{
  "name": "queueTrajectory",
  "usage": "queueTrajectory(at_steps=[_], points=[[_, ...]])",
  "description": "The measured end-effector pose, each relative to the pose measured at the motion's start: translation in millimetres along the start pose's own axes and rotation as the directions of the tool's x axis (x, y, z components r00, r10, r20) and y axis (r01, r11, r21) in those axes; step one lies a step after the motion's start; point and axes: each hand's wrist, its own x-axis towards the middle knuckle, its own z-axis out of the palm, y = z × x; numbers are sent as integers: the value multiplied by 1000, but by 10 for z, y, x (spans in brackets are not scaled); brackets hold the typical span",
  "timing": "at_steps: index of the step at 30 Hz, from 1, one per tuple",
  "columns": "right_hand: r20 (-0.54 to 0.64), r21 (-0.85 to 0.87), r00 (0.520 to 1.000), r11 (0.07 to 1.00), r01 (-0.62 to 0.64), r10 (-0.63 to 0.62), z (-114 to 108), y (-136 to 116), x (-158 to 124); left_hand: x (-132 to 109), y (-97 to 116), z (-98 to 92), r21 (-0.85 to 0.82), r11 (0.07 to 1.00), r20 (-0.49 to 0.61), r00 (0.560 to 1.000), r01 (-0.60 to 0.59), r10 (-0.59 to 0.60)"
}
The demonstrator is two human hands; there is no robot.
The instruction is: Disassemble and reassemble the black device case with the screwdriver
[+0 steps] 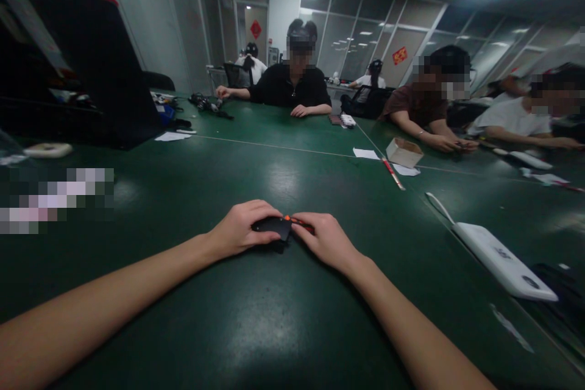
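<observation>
Just above the green tabletop, my left hand (244, 224) is closed around a flat black device (275, 228) with a smooth upper face. Its thumb lies along the near side and the fingers reach over the far side. A dark piece shows below the device. My right hand (326, 236) is pinched on a slim orange-and-black tool (302, 223), whose orange end meets the device's right edge. The tool's kind cannot be made out, as the fingers cover much of it.
A white power bank (503, 262) with a strap lies at the right. Farther back are a small open box (404, 152), a red-and-white strip (393, 173) and papers. A black panel (91, 55) stands at the left. Several people sit around the green table (183, 304).
</observation>
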Motion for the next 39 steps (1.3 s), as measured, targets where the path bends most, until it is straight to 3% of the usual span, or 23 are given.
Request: queueTrajectory(at_steps=[4,9,14,17,20,24,27,29,33,37,39], points=[[48,-32,999,999,-11,13,-26,36,8,-2,-1,12,18,1000,-30,999,-12,13],[4,-175,991,976,-129,131,-160,118,15,2,0,-15,-64,998,-168,986,-11,0],[-75,-310,956,905,-293,283,-201,198,9,4,-31,-23,-254,958,-264,944,132,-200],[-106,-348,937,870,-349,334,-204,225,-9,38,-72,18,-540,826,-290,887,160,-361],[-123,-352,936,867,-352,330,-209,228,-13,106,-134,46,-775,617,-294,785,139,-545],[-116,-301,970,923,-239,214,-195,141,15,181,-237,7,-952,290,-159,649,99,-744],[-52,-187,995,978,-91,83,-109,-7,19,204,-289,-55,-997,56,-11,616,54,-787],[-6,-5,999,999,-37,37,-8,-117,2,213,-296,-91,-997,-70,76,611,34,-788],[8,224,997,971,-82,83,179,-253,-35,227,-250,-132,-987,-161,143,613,26,-777],[-9,610,976,775,-166,216,196,-232,-17,226,-179,-148,-973,-210,219,654,94,-724],[5,709,961,677,-198,276,169,-192,5,218,-159,-150,-967,-222,247,682,127,-689]])
